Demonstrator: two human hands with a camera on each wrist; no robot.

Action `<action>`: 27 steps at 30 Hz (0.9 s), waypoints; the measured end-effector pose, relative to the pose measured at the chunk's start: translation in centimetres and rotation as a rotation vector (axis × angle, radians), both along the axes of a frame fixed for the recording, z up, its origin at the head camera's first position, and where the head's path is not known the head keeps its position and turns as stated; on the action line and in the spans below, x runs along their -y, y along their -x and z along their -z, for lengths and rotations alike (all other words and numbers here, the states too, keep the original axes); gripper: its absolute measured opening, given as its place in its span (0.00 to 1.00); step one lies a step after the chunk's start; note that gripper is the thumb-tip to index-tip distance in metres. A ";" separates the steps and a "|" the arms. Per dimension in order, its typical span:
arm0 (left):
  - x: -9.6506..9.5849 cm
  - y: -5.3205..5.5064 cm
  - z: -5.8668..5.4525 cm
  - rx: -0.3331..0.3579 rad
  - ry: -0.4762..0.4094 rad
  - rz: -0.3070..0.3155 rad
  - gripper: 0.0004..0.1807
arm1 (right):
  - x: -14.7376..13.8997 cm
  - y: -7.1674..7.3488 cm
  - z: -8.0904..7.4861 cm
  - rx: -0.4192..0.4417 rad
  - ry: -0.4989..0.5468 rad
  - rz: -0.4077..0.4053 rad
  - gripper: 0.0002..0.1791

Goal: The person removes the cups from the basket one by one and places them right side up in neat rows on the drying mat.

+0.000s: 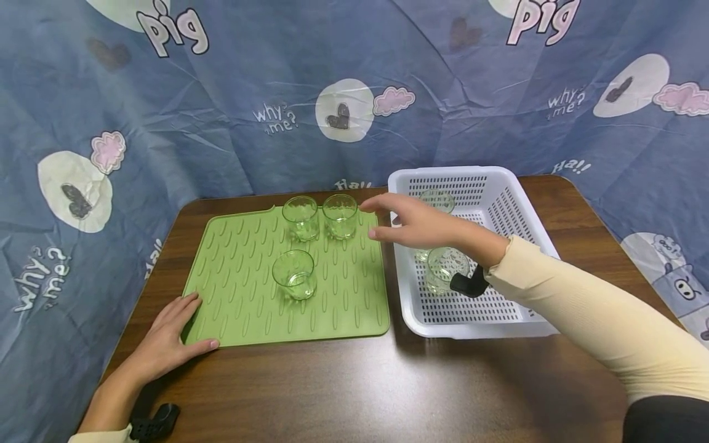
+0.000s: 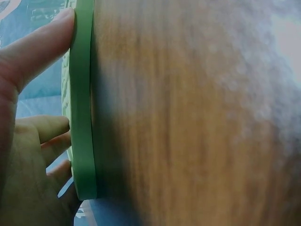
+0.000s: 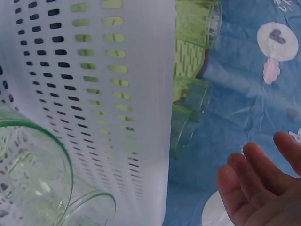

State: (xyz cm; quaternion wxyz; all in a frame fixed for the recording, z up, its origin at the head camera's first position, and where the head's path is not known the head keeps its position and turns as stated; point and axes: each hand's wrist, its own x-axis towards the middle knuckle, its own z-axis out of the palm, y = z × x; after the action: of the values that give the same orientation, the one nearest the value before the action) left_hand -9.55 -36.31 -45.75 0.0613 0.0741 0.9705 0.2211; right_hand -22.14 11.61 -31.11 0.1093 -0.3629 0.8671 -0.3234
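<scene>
A green drying mat (image 1: 238, 277) carries three clear greenish drinking glasses, all upright. One glass (image 1: 301, 219) and another glass (image 1: 340, 218) stand side by side at the back; the third glass (image 1: 294, 275) is nearer the front. My left hand (image 1: 165, 339) rests on the mat's front left corner, fingers spread, with the fingertips on the mat in the left wrist view. Holding nothing, my right hand (image 1: 414, 221) hovers over the left rim of a white basket (image 1: 407, 301), fingers extended toward the back right glass. In the right wrist view its fingers (image 3: 254, 176) are loosely bent and apart.
Inside the basket are more glasses, including a front one (image 1: 446, 271) and a back one (image 1: 439, 200), partly hidden by my right arm. The basket stands right of the mat on a brown wooden table (image 1: 332, 394). A blue printed cloth (image 1: 277, 74) hangs behind.
</scene>
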 end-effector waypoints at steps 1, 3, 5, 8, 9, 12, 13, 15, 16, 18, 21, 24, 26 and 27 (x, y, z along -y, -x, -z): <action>0.0 0.0 0.0 0.000 0.000 -0.001 0.56 | -0.1 -0.1 0.0 0.001 -0.004 0.003 0.30; 0.0 0.0 0.0 -0.003 -0.001 -0.001 0.56 | -0.4 -0.1 0.0 0.005 -0.011 0.008 0.31; 0.0 0.1 0.1 -0.003 -0.002 -0.001 0.56 | -0.6 -0.1 -0.1 0.019 -0.010 0.012 0.31; 0.0 0.1 0.1 -0.004 -0.003 0.001 0.56 | -0.9 -0.1 -0.1 0.022 -0.017 0.020 0.31; 0.0 0.1 0.1 -0.004 -0.004 0.001 0.56 | -1.0 -0.1 -0.1 0.022 -0.015 0.022 0.31; 0.1 0.1 0.1 -0.001 -0.003 0.001 0.56 | -1.4 0.0 -0.1 0.019 -0.017 0.036 0.31; 0.1 0.1 0.1 0.001 -0.002 0.001 0.56 | -1.6 0.1 0.0 0.014 -0.017 0.040 0.31; 0.1 0.1 0.1 0.002 0.000 0.001 0.56 | -2.0 0.2 0.2 0.006 -0.008 0.043 0.30; 0.1 0.2 0.1 0.003 0.000 0.001 0.56 | -2.2 0.2 0.4 0.006 -0.006 0.046 0.30; 0.1 0.2 0.1 0.008 0.001 0.002 0.56 | -2.8 0.2 0.7 0.000 0.009 0.040 0.30; 0.1 0.2 0.1 0.010 0.001 0.002 0.56 | -3.9 0.1 1.2 0.018 0.022 0.055 0.29; 0.2 0.1 0.2 0.013 0.002 0.002 0.56 | -5.2 0.1 1.7 0.040 0.030 0.097 0.29; 0.2 0.1 0.2 0.016 0.003 0.002 0.56 | -6.1 0.0 2.0 0.055 0.042 0.129 0.29; 0.2 0.1 0.2 0.018 0.004 0.001 0.56 | -6.5 0.0 2.1 0.061 0.052 0.143 0.29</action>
State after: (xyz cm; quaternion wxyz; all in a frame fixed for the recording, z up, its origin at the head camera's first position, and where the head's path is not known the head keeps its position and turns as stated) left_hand -9.61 -36.56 -45.96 0.0703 0.0725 0.9703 0.2197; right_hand -22.19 18.07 -33.16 0.1030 -0.2928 0.8784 -0.3635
